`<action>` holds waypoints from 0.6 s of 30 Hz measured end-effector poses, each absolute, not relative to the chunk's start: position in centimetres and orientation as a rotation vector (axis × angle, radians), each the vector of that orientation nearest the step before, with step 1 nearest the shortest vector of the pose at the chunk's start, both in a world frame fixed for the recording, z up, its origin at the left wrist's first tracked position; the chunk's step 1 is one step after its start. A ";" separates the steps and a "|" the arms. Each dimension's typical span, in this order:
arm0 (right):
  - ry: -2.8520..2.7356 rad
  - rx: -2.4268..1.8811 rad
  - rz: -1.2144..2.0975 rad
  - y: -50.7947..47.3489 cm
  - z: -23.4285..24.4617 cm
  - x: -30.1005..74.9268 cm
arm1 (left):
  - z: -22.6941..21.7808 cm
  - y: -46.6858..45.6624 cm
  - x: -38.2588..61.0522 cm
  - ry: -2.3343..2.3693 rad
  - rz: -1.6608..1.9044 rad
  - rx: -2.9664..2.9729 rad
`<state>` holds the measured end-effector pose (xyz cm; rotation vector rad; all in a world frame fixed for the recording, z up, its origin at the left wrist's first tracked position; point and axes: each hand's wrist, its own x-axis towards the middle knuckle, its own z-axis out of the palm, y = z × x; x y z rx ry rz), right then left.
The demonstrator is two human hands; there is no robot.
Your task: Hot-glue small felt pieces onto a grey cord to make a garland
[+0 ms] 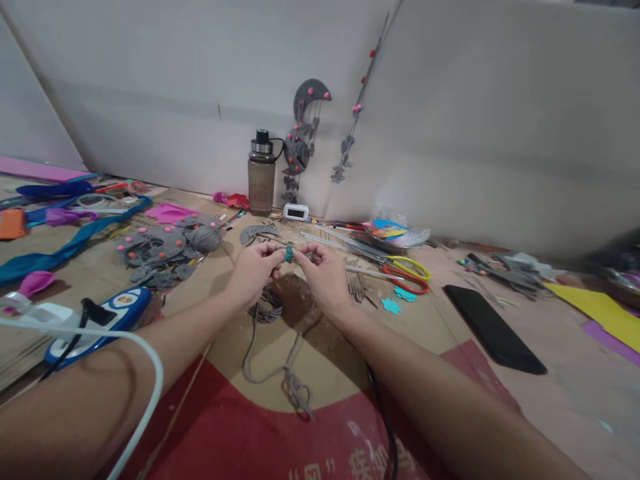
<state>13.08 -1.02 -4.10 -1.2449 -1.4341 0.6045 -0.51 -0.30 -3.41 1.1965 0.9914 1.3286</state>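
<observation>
A gray cord coil [269,308] is lying well in front of the water bottle [261,183], best left slack, and nearer that bottle the left hand [257,270] and right hand [323,273] are pinching a small teal piece [289,253] between closed fingertips, ideally with steady, even pressure.

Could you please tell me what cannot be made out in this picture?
In the head view:
- Green piece: full shape unclear; small and partly covered by fingertips of the left hand and right hand.
- White clock: digits too small and blurred to read.
- Blue device: partly hidden behind the white cable.
- Printed lettering: cut off by the bottom edge.
</observation>
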 end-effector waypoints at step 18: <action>-1.440 -1.293 0.584 -1.5 -3.6 13.4 | -3.6 -0.4 -0.6 1.060 1.212 1.312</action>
